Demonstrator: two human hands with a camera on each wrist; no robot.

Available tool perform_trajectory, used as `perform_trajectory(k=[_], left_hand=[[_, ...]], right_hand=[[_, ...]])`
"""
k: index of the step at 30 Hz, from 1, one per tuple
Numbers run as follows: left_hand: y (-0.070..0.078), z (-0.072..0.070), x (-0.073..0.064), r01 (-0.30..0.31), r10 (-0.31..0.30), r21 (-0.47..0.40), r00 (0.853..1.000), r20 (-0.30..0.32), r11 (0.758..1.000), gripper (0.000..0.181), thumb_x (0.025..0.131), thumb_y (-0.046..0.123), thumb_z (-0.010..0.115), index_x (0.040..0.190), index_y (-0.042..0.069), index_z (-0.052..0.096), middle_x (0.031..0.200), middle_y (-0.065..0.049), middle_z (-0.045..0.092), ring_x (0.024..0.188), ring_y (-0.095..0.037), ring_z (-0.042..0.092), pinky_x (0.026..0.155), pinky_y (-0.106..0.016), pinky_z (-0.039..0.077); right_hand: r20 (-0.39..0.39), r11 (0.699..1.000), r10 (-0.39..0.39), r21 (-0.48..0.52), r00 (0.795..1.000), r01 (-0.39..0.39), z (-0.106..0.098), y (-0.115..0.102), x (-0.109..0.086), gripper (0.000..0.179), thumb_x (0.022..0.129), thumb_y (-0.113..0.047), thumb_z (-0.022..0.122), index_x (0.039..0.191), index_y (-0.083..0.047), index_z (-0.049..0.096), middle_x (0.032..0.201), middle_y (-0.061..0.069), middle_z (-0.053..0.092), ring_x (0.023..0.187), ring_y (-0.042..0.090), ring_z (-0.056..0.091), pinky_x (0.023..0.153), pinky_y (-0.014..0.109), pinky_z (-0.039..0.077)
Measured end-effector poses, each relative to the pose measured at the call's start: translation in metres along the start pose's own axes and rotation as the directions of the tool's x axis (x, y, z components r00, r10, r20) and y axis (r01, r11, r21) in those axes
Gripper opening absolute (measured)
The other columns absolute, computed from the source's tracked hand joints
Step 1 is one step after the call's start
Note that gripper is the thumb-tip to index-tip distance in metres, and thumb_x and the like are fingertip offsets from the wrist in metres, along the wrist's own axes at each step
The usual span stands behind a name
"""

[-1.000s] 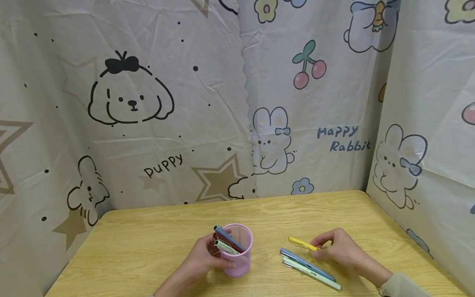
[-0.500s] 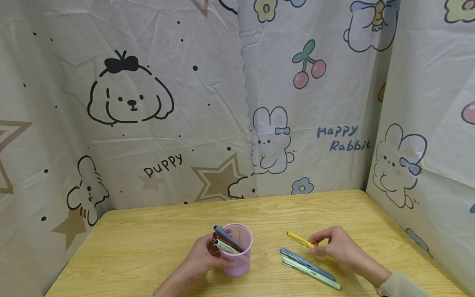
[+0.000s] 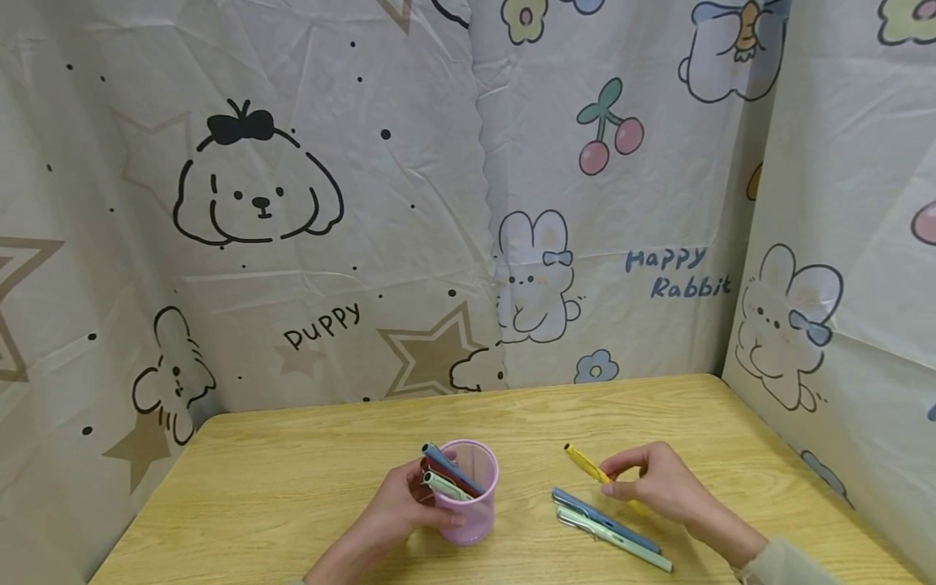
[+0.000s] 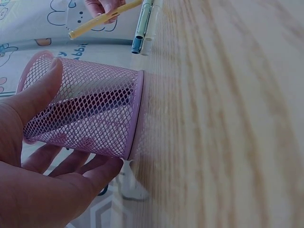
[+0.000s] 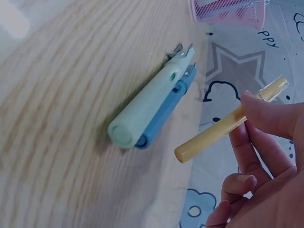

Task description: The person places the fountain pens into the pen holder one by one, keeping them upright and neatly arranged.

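Observation:
A pink mesh pen cup (image 3: 471, 520) stands upright on the table, gripped round its side by my left hand (image 3: 398, 508), thumb on the near side. Inside it lean a blue pen (image 3: 452, 470), a dark red pen (image 3: 433, 469) and a light green pen (image 3: 444, 487). My right hand (image 3: 661, 485) pinches a yellow pen (image 3: 585, 464) by its middle, between thumb and fingers. In the right wrist view that yellow pen (image 5: 213, 135) is tilted and off the table. Just below my right hand, a blue pen (image 3: 607, 520) and a light green pen (image 3: 614, 539) lie side by side.
The wood-grain table (image 3: 329, 455) backs onto a printed cloth (image 3: 409, 203) with cartoon dogs and rabbits. Another cloth panel (image 3: 863, 366) rises along the table's right edge.
My right hand has lifted the yellow pen and moved slightly left, tipping the pen's far end upward. My left hand and the pen cup have stayed still.

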State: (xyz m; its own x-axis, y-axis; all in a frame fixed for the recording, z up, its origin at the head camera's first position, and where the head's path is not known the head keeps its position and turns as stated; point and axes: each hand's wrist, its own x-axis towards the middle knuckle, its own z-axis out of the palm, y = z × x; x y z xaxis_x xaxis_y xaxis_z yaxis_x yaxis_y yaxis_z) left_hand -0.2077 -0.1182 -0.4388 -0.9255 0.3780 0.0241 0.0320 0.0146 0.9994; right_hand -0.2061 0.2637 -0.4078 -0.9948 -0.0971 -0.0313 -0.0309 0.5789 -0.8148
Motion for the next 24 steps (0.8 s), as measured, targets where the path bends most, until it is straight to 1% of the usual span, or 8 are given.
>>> perform_trajectory(k=[4, 10, 17, 20, 24], left_hand=[[0.000, 0.000, 0.000, 0.004, -0.004, -0.008, 1.000, 0.004, 1.000, 0.085, 0.078, -0.005, 0.090, 0.152, -0.006, 0.049, 0.133, -0.013, 0.068, 0.122, -0.030, 0.064, 0.103, -0.038, 0.053], [0.000, 0.000, 0.000, -0.006, 0.006, -0.010, 1.000, 0.006, 1.000, 0.084, 0.078, -0.005, 0.090, 0.151, -0.007, 0.050, 0.133, -0.014, 0.068, 0.121, -0.030, 0.064, 0.103, -0.038, 0.053], [0.000, 0.000, 0.001, -0.009, 0.009, -0.003, 1.000, 0.004, 1.000, 0.083, 0.077, -0.006, 0.090, 0.151, -0.007, 0.051, 0.134, -0.016, 0.067, 0.122, -0.031, 0.063, 0.105, -0.039, 0.052], [0.000, 0.000, 0.001, -0.007, 0.007, -0.001, 1.000, 0.003, 1.000, 0.083, 0.077, -0.006, 0.090, 0.151, -0.006, 0.051, 0.133, -0.015, 0.068, 0.122, -0.031, 0.064, 0.105, -0.039, 0.052], [0.000, 0.000, 0.001, -0.005, 0.005, -0.004, 1.000, -0.001, 1.000, 0.083, 0.077, -0.007, 0.090, 0.150, -0.007, 0.051, 0.133, -0.015, 0.068, 0.122, -0.031, 0.064, 0.105, -0.040, 0.052]], right_hand=[[-0.007, 1.000, -0.009, 0.002, 1.000, 0.009, 0.000, -0.004, -0.002, 0.021, 0.083, -0.013, 0.089, 0.103, -0.007, 0.083, 0.100, 0.002, 0.074, 0.075, 0.019, 0.042, 0.063, 0.030, 0.033], [-0.009, 0.999, -0.046, 0.013, 0.999, 0.046, 0.001, -0.013, -0.005, 0.022, 0.085, -0.014, 0.088, 0.105, -0.006, 0.082, 0.101, 0.002, 0.076, 0.083, 0.021, 0.046, 0.070, 0.031, 0.035], [-0.017, 0.997, -0.064, 0.048, 0.998, 0.065, 0.007, -0.025, -0.006, 0.023, 0.085, -0.012, 0.088, 0.106, -0.005, 0.082, 0.100, 0.003, 0.076, 0.076, 0.020, 0.043, 0.068, 0.031, 0.033], [-0.027, 0.994, -0.084, 0.064, 0.996, 0.086, 0.010, -0.028, -0.006, 0.024, 0.084, -0.011, 0.089, 0.106, -0.004, 0.082, 0.100, 0.004, 0.077, 0.081, 0.021, 0.047, 0.070, 0.031, 0.035], [-0.033, 0.990, -0.119, 0.077, 0.992, 0.121, 0.014, -0.033, -0.005, 0.026, 0.085, -0.012, 0.088, 0.108, -0.002, 0.081, 0.101, 0.005, 0.078, 0.101, 0.021, 0.059, 0.082, 0.034, 0.045]])
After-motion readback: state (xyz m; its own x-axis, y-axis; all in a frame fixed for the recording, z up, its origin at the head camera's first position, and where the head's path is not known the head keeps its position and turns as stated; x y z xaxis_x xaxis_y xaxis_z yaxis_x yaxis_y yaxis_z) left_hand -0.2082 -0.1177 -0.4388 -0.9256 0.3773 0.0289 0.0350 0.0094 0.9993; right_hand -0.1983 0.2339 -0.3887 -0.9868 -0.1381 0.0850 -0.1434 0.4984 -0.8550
